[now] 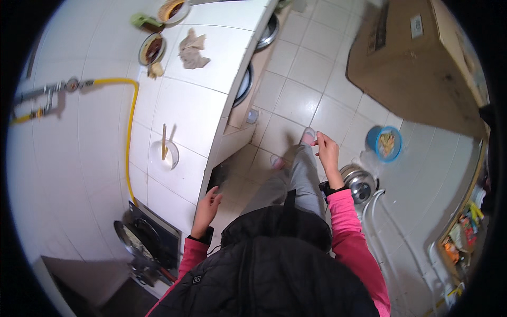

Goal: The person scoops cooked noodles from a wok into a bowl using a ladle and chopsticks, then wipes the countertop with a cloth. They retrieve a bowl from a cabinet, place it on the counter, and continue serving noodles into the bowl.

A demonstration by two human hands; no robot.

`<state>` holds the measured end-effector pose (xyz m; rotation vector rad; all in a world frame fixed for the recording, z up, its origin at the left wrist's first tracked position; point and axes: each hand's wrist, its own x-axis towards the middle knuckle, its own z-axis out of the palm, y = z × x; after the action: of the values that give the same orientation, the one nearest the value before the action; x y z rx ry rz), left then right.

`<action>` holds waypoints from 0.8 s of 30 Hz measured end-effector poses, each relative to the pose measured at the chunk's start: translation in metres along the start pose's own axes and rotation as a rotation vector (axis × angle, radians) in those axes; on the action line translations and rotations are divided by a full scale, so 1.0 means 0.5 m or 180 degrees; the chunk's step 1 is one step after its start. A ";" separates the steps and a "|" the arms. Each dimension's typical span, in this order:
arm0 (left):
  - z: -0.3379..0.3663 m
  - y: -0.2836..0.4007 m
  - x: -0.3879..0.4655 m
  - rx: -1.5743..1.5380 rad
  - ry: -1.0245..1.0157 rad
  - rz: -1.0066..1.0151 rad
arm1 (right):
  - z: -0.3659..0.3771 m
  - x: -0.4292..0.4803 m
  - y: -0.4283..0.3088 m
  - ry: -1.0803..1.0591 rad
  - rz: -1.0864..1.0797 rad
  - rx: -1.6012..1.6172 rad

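My left hand [208, 206] hangs beside the front edge of the white tiled counter [194, 103], fingers slightly apart and holding nothing I can see. Out over the floor, my right hand [328, 152] is empty too, its fingers loosely bent with a small gap at the thumb. On the counter stands a white bowl [170, 160] with something white in it and wooden chopsticks [164, 140] leaning inside. Nearer to me, a black pan [136, 237] with pale contents sits on the gas stove [170, 233].
A crumpled cloth [193, 49] and bowls of dark red sauce [153, 49] lie farther along the counter. A yellow gas hose [130, 138] follows the wall. On the floor are a large cardboard box [396, 71], a blue waste bin [372, 138] and a metal pot [358, 184].
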<state>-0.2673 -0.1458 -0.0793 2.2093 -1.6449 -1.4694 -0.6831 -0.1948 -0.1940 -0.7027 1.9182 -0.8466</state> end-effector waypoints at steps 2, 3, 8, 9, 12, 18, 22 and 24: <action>0.030 0.055 0.037 0.0200 -0.0225 0.0139 | -0.025 -0.009 0.050 0.0164 0.0255 0.0084; 0.045 0.081 0.057 0.0313 -0.0285 0.0206 | -0.036 -0.007 0.075 0.0216 0.0358 0.0238; 0.160 0.168 0.177 0.0376 -0.0277 0.0425 | -0.095 0.021 0.194 0.0242 0.0494 0.0469; 0.188 0.179 0.209 0.0344 -0.0261 0.0393 | -0.101 0.038 0.218 0.0280 0.0579 0.0460; 0.245 0.204 0.297 0.0232 -0.0203 0.0195 | -0.097 0.075 0.275 0.0279 0.0584 0.0548; 0.327 0.221 0.470 -0.1412 0.0302 -0.0414 | 0.011 0.237 0.272 -0.0006 -0.0450 -0.0268; 0.330 0.205 0.573 -0.2015 0.0968 -0.0488 | 0.112 0.339 0.191 -0.0445 -0.0844 -0.0033; 0.332 0.199 0.617 -0.2268 0.1263 -0.0392 | 0.177 0.380 0.151 -0.0695 -0.1023 -0.0022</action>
<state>-0.4523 -0.3429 -0.3233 2.0091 -0.7213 -1.2511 -0.6975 -0.3157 -0.3805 -1.0818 1.6377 -0.9167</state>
